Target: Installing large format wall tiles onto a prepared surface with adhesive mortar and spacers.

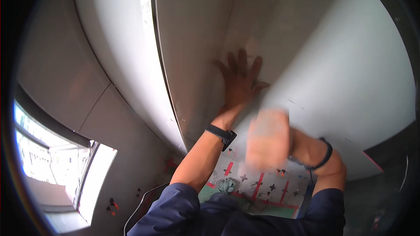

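My left hand [238, 81] lies with its fingers spread against a large smooth grey panel [192, 30], which rises in front of me. A black watch or band circles that wrist. To the right and nearer to me, my right hand [267, 140] is smeared by motion in front of the panel. Its fingers cannot be made out, nor whether anything is in them. A dark band [323, 154] sits on the right wrist too. Short dark marks [295, 104] show on the panel's lighter part.
A bright narrow gap and panel edge [159, 52] run down left of my left hand. At the lower left is a bright window opening [52, 166]. Below lies a white surface with red strips [259, 185] and dark cross marks, a crumpled pale-green lump [226, 185], and a black cable [142, 201].
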A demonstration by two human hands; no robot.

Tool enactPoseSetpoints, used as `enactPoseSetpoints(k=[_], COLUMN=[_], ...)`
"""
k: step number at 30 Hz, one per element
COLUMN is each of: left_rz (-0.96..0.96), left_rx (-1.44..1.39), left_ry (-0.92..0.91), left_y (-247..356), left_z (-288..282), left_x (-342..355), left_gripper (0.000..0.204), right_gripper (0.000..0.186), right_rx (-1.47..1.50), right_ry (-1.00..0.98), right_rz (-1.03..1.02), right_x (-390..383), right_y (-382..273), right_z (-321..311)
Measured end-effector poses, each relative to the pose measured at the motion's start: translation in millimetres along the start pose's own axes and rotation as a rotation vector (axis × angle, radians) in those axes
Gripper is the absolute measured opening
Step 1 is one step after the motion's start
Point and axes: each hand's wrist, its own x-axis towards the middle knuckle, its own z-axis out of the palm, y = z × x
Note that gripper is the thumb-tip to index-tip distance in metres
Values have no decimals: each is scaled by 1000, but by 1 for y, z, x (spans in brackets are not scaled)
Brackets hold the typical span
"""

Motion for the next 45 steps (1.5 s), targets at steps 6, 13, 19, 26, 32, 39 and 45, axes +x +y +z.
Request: enactPoseSetpoints(k=[6,13,19,26,32,39,45], left_rz=[-41,-41,-20,-12,-128,-258,66], left_rx=[-153,-214,-192,-233,-310,-956,-182], left_ry=[-60,-41,-21,-8,-69,-427,-261], left_y=[1,6,4,11,27,-15,18], left_z=[0,-6,10,4,-12,-35,-46], left_x=[-3,6,2,9,23,16,40], left_gripper=[60,72,69,81,73,69,104], right_gripper=[38,39,36,30,31,40,34], right_rx=[-190,36,-109,-137,-231,-163,-454], right_ry=[76,61,198,161,206,357,457], right_rz=[235,147,317,239,333,31,297], right_x=[-69,-41,-62,-59,-66,77,45], right_y=[111,87,110,119,110,65,167], right_z=[15,15,20,11,19,-65,-80])
